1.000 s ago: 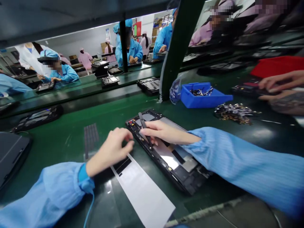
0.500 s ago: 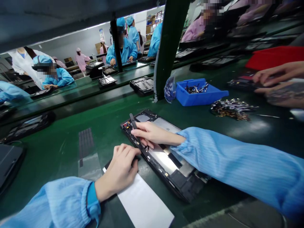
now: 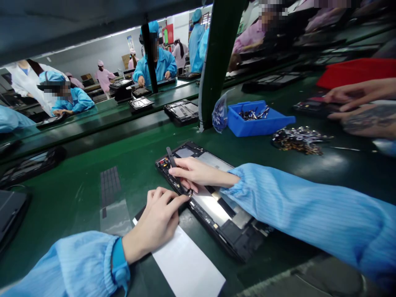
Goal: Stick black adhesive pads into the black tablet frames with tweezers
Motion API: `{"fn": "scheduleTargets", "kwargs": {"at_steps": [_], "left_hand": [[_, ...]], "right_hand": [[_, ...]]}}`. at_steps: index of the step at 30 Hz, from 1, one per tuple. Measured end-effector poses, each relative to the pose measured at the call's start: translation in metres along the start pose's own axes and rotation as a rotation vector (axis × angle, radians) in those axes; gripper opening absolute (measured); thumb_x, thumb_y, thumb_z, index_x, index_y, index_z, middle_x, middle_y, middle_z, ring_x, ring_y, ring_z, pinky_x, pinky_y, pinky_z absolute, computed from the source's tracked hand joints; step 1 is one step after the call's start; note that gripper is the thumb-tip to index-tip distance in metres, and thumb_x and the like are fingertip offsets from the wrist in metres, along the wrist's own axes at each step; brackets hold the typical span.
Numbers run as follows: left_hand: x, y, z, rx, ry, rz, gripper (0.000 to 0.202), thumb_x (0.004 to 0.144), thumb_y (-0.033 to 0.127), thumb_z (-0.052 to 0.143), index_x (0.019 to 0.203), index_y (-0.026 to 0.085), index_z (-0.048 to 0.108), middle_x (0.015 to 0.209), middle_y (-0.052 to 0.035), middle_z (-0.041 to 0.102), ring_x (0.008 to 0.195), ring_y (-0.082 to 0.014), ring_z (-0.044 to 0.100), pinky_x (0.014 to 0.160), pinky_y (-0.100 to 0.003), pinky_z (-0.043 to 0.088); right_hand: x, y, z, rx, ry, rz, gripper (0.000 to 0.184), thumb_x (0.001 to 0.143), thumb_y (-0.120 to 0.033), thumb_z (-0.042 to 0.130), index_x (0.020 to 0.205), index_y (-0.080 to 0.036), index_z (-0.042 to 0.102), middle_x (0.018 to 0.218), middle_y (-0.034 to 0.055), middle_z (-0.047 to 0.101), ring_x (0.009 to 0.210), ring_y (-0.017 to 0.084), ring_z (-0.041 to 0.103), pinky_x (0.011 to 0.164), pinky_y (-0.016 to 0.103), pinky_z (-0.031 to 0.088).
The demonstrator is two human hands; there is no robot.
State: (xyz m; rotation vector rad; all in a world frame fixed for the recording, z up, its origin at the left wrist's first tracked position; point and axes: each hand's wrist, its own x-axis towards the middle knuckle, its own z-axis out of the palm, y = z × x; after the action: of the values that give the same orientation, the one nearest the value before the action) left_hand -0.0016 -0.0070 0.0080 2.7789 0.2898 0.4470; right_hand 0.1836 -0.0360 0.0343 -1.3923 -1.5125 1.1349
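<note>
An opened black tablet (image 3: 216, 210) lies on the green bench with its insides showing. My right hand (image 3: 193, 173) rests on its near-left part, fingers closed on black tweezers (image 3: 171, 159) whose tips point down at the tablet's left edge. My left hand (image 3: 157, 220) lies palm down on a white paper strip (image 3: 185, 264), fingers curled, with the forefinger reaching to the tablet's edge beside the tweezer tips. Nothing shows in the left hand.
A blue bin of small parts (image 3: 258, 119) stands behind the tablet beside a green post (image 3: 216, 62), with a plastic bag and a loose heap of parts (image 3: 298, 140). Another person's hands (image 3: 359, 105) work at the right. More tablets lie on the conveyor (image 3: 182, 111) and at left.
My left hand came down from above the bench onto the white strip, and its forefinger now reaches the tablet's edge. My right hand with the tweezers has barely moved.
</note>
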Motion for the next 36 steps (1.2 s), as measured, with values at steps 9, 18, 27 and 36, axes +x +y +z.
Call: {"fn": "scheduleTargets", "kwargs": {"at_steps": [9, 18, 27, 36], "left_hand": [[-0.004, 0.007, 0.000, 0.287, -0.053, 0.073, 0.043, 0.085, 0.002, 0.033, 0.126, 0.011, 0.038, 0.101, -0.0094, 0.059, 0.093, -0.0231, 0.045, 0.079, -0.042, 0.032], [0.003, 0.018, -0.006, 0.298, -0.186, 0.091, 0.050, 0.078, 0.002, 0.034, 0.128, 0.004, 0.035, 0.094, -0.0113, 0.056, 0.084, -0.0228, 0.046, 0.070, -0.035, 0.038], [-0.006, 0.018, -0.004, 0.335, -0.145, 0.057, 0.048, 0.085, 0.013, 0.033, 0.132, 0.003, 0.030, 0.091, -0.0114, 0.052, 0.079, -0.0231, 0.044, 0.067, -0.038, 0.039], [-0.005, 0.039, 0.019, 0.008, -0.136, -0.227, 0.060, 0.082, 0.014, 0.034, 0.136, -0.002, 0.017, 0.110, -0.0211, 0.045, 0.100, -0.0287, 0.043, 0.089, -0.044, 0.041]], "right_hand": [[-0.001, 0.001, 0.004, -0.092, 0.123, -0.051, 0.011, 0.090, -0.024, 0.042, 0.080, -0.017, 0.043, 0.042, -0.0086, 0.047, 0.026, 0.007, 0.044, 0.024, 0.014, 0.030], [0.001, 0.007, 0.004, 0.023, 0.137, -0.100, 0.011, 0.091, -0.025, 0.039, 0.084, -0.018, 0.042, 0.040, -0.0093, 0.047, 0.024, 0.006, 0.041, 0.023, 0.012, 0.023], [0.004, 0.010, 0.004, 0.118, 0.114, -0.072, 0.012, 0.092, -0.022, 0.039, 0.081, -0.019, 0.040, 0.038, -0.0092, 0.048, 0.022, 0.006, 0.040, 0.022, 0.012, 0.023], [0.003, 0.013, 0.004, 0.110, 0.122, -0.062, 0.018, 0.088, -0.035, 0.045, 0.084, -0.018, 0.043, 0.039, -0.0082, 0.049, 0.023, 0.007, 0.040, 0.022, 0.013, 0.023]]}}
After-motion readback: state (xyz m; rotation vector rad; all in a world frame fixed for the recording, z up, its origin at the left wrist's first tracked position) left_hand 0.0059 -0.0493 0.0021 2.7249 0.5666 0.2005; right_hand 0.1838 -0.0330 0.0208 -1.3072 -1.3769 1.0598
